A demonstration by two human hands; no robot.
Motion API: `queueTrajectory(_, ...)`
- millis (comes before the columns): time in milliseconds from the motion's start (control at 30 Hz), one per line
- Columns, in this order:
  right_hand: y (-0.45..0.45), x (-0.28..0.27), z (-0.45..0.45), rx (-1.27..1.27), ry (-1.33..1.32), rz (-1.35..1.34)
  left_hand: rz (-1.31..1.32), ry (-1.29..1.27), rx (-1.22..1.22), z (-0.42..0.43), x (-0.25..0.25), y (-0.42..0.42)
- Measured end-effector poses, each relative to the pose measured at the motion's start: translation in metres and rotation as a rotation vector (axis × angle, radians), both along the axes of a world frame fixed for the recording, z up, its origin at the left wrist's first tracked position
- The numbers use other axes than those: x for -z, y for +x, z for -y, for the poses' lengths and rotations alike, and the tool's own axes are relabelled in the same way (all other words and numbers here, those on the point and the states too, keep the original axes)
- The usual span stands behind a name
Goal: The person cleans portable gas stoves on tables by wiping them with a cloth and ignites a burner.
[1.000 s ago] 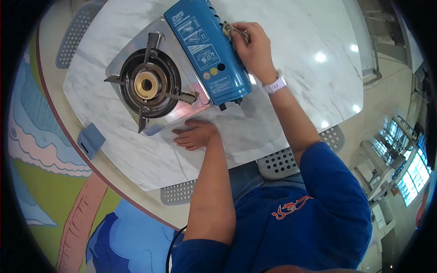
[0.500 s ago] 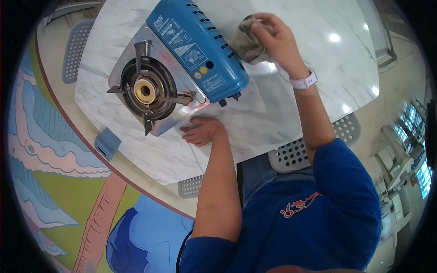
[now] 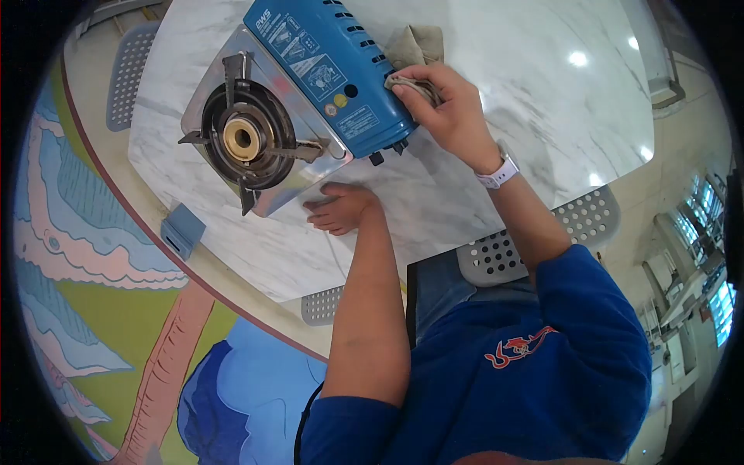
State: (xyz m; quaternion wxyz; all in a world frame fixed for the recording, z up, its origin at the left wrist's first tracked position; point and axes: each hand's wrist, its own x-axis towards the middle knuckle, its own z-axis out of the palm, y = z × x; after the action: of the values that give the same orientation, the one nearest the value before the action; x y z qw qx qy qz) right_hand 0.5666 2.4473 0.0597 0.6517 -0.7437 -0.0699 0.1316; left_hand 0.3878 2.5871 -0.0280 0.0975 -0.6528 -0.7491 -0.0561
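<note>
A portable gas stove point(image 3: 329, 74) with a blue casing and a silver burner side stands on the marble-patterned table point(image 3: 535, 46). Its round black burner point(image 3: 248, 136) has a brass centre and metal pot supports. My right hand point(image 3: 449, 108) pinches a greyish-green cloth point(image 3: 416, 46) against the right side of the blue casing; part of the cloth spreads out beyond the fingers. My left hand point(image 3: 343, 209) lies flat on the table near the stove's front edge, fingers spread and holding nothing. A light watch point(image 3: 497, 172) is on my right wrist.
Grey perforated chairs point(image 3: 500, 260) stand around the table, one close to my lap. Beyond the table's left edge is a small blue-grey box-like thing point(image 3: 183, 231), beside a painted mural point(image 3: 101, 232).
My right hand has moved down and left, bringing the cloth from above the table onto the casing's side. The left hand stays nearly in place; the view has shifted slightly.
</note>
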Motion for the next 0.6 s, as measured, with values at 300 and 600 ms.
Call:
queueTrajectory(300,0.014,0.018,0.004,-0.077,-0.135,0.032,-0.134,0.078,-0.027,-0.003,0.011,-0.003)
queueTrajectory(600,0.011,0.008,0.005,-0.149,-0.1,0.107,-0.129,0.071,0.0,-0.001,0.009,-0.003)
